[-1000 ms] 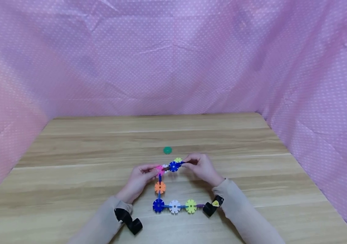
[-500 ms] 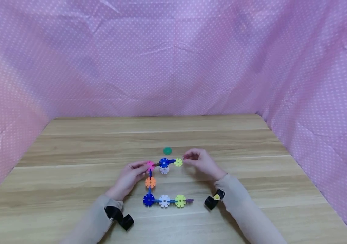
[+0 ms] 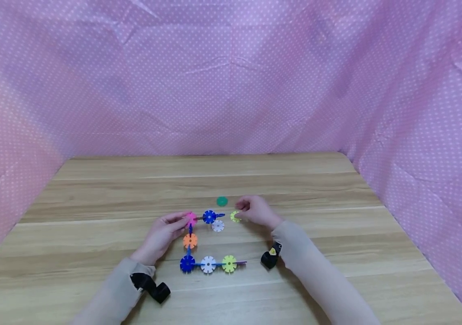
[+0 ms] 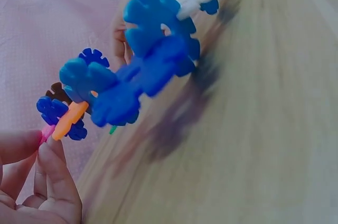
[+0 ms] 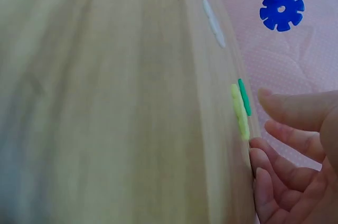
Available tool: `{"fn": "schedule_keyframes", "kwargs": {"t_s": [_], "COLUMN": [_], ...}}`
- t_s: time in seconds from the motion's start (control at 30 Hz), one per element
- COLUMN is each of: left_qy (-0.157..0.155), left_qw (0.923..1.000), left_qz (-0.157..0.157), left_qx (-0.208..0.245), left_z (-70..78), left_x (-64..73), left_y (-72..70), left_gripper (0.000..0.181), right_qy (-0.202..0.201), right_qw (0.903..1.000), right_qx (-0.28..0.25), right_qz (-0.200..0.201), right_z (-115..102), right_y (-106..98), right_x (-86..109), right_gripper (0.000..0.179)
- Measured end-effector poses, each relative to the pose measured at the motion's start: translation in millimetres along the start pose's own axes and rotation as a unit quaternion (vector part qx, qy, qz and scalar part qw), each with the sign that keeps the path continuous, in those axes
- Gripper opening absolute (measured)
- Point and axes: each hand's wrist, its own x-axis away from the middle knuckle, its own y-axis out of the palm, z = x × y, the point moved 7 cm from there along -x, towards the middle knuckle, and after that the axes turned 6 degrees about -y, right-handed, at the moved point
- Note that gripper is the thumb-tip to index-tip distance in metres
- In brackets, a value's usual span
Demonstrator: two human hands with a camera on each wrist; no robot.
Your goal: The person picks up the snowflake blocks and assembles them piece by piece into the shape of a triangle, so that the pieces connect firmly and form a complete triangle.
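My left hand (image 3: 161, 235) pinches a pink notched disc (image 3: 192, 219) between thumb and fingers, at the upper left corner of a C-shaped chain of interlocking snowflake discs. Down from it run an orange disc (image 3: 190, 241) and a dark blue corner disc (image 3: 187, 263), then a white disc (image 3: 208, 269) and a yellow-green one (image 3: 229, 267). The upper arm ends past a blue disc (image 3: 209, 216). In the left wrist view the chain hangs above the tabletop. My right hand (image 3: 257, 211) has its thumb apart from its fingers, fingertips right at a loose yellow-green disc (image 5: 240, 112) lying flat.
A loose white disc (image 3: 217, 226) lies beneath the chain's upper arm, and a loose green disc (image 3: 222, 201) is farther back on the wooden table (image 3: 125, 180). Pink dotted cloth (image 3: 231, 90) encloses the back and sides. Each wrist wears a black camera strap.
My right hand has let go of the chain's upper end and moved to the loose yellow-green disc. The left hand has carried the chain leftward, uncovering the loose white disc.
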Motion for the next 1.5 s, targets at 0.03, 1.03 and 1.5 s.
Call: {"fn": "schedule_keyframes", "kwargs": {"t_s": [0.03, 1.03, 1.5], "left_qy": [0.001, 0.015, 0.011], "left_qw": [1.0, 0.9998, 0.9998], "left_qz": [0.001, 0.001, 0.013], "left_qx": [-0.002, -0.012, -0.012], "left_z": [-0.3, -8.8, -8.7], "left_x": [-0.3, -2.9, -3.4], "left_y": [-0.6, -2.8, -3.0], "left_gripper": [0.034, 0.036, 0.035], "right_qy": [0.004, -0.009, -0.003], "right_qw": [1.0, 0.995, 0.9933], "right_qx": [0.005, 0.079, 0.083], "right_qz": [-0.003, -0.06, -0.081], "right_z": [-0.5, -10.4, -15.2], "right_y": [1.2, 11.4, 12.9], "right_x": [-1.0, -0.1, 3.0], "right_gripper": [0.027, 0.02, 0.023]}}
